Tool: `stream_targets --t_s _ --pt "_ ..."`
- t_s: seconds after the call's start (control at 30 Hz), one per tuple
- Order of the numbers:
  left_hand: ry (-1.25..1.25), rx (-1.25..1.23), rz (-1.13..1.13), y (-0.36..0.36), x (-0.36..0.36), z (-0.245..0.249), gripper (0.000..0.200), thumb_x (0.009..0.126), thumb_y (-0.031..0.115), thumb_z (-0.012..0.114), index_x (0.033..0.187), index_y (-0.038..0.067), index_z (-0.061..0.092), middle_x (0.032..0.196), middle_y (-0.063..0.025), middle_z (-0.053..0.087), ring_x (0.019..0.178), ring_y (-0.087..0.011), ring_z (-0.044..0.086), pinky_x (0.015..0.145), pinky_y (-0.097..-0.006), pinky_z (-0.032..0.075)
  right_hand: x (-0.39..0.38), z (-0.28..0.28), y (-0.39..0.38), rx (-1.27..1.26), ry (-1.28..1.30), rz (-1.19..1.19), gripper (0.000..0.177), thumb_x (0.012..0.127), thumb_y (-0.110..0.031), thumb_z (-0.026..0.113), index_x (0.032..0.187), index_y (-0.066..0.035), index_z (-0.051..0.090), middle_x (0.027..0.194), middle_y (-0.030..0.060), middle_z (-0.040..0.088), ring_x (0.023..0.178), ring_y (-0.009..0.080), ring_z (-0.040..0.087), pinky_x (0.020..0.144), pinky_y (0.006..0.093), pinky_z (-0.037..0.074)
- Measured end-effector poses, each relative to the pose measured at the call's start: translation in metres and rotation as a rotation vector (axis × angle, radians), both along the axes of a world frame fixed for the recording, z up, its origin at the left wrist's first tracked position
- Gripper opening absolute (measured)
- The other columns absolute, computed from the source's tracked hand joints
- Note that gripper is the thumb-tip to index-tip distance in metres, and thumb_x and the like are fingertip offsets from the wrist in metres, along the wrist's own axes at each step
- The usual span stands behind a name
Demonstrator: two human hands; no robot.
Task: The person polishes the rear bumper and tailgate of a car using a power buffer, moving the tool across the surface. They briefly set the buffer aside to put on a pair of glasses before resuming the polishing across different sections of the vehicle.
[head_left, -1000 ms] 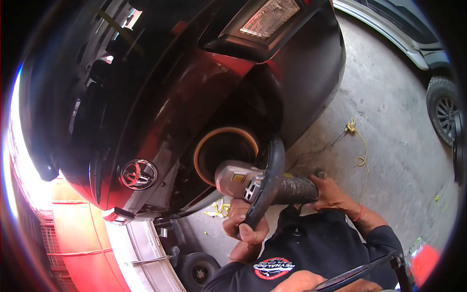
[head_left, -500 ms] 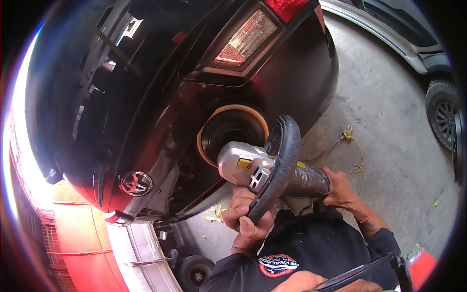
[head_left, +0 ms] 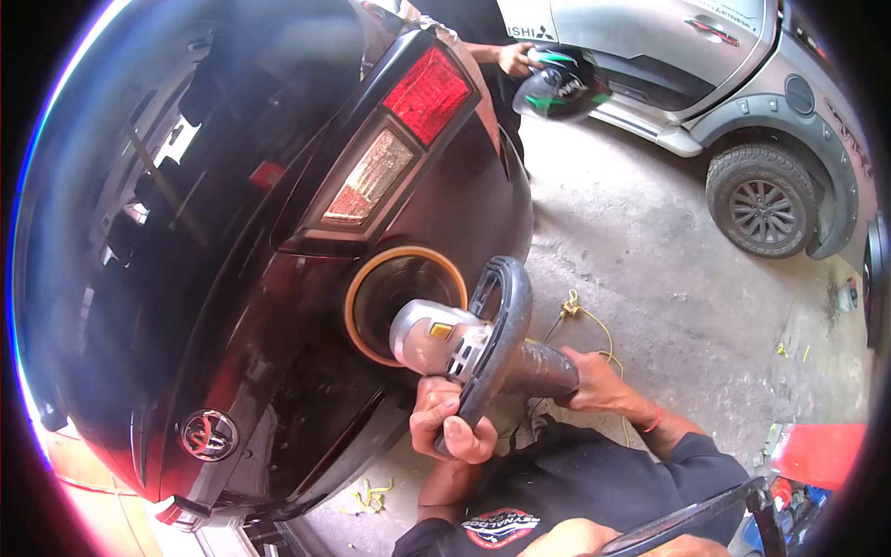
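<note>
A silver and black car polisher [head_left: 429, 336] is held between both my hands. My left hand [head_left: 451, 422] wraps the lower part of its black loop handle [head_left: 506, 325]. My right hand [head_left: 597, 379] grips the rear end of the dark motor body. The round pad, with its orange rim [head_left: 353, 320], lies against the dark car's rear panel [head_left: 306, 278], just below the tail light [head_left: 371, 176]. Its face looks smeared, and the contact side is hidden. A round chrome badge [head_left: 209, 435] sits lower left on the car.
At the top, another person's hand [head_left: 515, 60] holds a black and green helmet [head_left: 560, 85]. A silver vehicle's wheel [head_left: 763, 204] stands upper right. A yellow cord [head_left: 608, 339] with a plug [head_left: 572, 304] lies on the concrete floor beside my right arm. A red object [head_left: 817, 455] is lower right.
My view has swung right and up, bringing in the silver vehicle and the person with the helmet. Both hands keep their hold on the polisher, whose pad stays below the tail light.
</note>
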State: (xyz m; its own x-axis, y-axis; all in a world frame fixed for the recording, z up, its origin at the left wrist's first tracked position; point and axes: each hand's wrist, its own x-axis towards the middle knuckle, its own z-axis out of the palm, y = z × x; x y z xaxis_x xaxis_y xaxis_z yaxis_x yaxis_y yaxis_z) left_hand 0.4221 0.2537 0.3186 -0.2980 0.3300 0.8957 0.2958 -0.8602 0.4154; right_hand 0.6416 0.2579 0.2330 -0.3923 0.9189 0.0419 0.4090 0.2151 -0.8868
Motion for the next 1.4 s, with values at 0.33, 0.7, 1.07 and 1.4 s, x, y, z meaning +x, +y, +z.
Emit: stream_targets --t_s 0.33,0.7,1.07,1.4 --pt "0.019 -0.180 0.306 -0.029 0.020 -0.035 0.020 0.088 0.023 0.046 0.089 0.003 0.046 0.063 -0.0079 0.049 0.059 -0.0180 0.046 0.060 -0.0376 0.040 -0.005 -0.056 0.008 -0.073 0.043 0.222 0.059 0.066 -0.035 0.084 0.111 -0.005 0.061 0.087 0.0197 0.071 0.084 0.0410 0.070 0.072 0.0487 0.055" --pt "0.373 -0.350 0.439 -0.074 -0.004 -0.064 0.020 0.086 0.018 0.048 0.095 0.000 0.048 0.060 -0.0073 0.047 0.055 -0.0185 0.047 0.055 -0.0367 0.041 -0.045 -0.131 -0.025 -0.343 0.152 0.433 0.074 0.063 -0.032 0.084 0.124 0.001 0.057 0.101 0.0278 0.068 0.096 0.0452 0.066 0.083 0.0459 0.052" --pt "0.479 -0.365 -0.093 -0.019 0.033 -0.059 0.023 0.080 0.010 0.065 0.103 0.005 0.060 0.073 -0.0059 0.063 0.065 -0.0237 0.062 0.064 -0.0388 0.050 0.002 -0.153 -0.027 -0.180 0.229 0.208 0.070 0.064 -0.014 0.086 0.126 -0.002 0.057 0.105 0.0149 0.072 0.098 0.0256 0.070 0.090 0.0372 0.052" --pt "0.450 -0.433 0.075 -0.102 -0.040 -0.097 0.026 0.087 0.024 0.068 0.097 0.003 0.056 0.067 -0.0085 0.059 0.058 -0.0242 0.061 0.060 -0.0400 0.048 -0.059 -0.179 -0.100 -0.530 0.260 0.193 0.087 0.062 -0.027 0.087 0.134 0.005 0.051 0.111 0.0291 0.067 0.109 0.0416 0.066 0.092 0.0422 0.052"
